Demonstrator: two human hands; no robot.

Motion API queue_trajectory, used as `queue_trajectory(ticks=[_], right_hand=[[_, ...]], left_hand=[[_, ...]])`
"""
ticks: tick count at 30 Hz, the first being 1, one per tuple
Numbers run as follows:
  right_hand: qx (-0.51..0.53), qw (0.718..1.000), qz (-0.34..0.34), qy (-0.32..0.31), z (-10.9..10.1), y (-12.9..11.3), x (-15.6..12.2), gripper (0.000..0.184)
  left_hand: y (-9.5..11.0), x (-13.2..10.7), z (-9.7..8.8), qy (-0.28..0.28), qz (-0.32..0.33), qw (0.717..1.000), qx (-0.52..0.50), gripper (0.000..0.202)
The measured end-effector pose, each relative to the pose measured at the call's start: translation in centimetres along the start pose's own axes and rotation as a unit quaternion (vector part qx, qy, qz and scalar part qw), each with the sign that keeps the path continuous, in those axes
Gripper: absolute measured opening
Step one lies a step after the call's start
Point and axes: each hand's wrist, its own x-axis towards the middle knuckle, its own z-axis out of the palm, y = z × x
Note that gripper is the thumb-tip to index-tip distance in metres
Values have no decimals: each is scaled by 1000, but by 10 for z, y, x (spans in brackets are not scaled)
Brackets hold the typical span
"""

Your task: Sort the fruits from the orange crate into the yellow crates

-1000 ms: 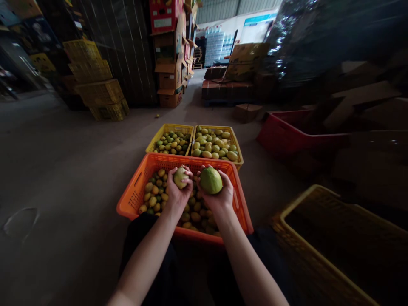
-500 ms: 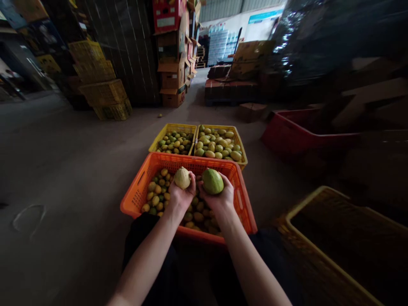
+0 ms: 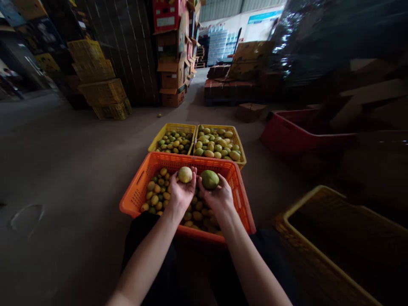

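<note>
Both hands are held over the orange crate [image 3: 137, 192], which is part-filled with small yellow-green fruit [image 3: 155, 194]. The left hand [image 3: 181, 193] cups a pale yellow fruit [image 3: 185, 174], fingers curled loosely round its lower half, and the right hand [image 3: 217, 198] grips a larger green fruit [image 3: 209, 179] the same way, fingers half closed and the top of the fruit bare. The two fruits sit side by side, near but apart, above the orange crate's far half. Just beyond its far wall stand the left yellow crate [image 3: 171, 126] and the right yellow crate [image 3: 239, 148] — both holding similar fruit — while a red crate [image 3: 285, 135] lies well off to the orange crate's right.
</note>
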Motion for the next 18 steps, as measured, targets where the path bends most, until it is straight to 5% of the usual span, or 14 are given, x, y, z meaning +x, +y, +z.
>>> queue_trajectory(ticks=[5,12,18], right_hand=[[-15,1000,-11,-11,-5,-6,-2,10],[-32,994,-35,-102,-2,-6,-12,13],[-13,989,-51,-138,-1,-14,-15,17]], left_hand=[[-3,8,-3,20,-14,999,28,28],[-2,1,-6,-96,-59,993,28,24],[-3,-5,-1,-84,-91,971,206,22]])
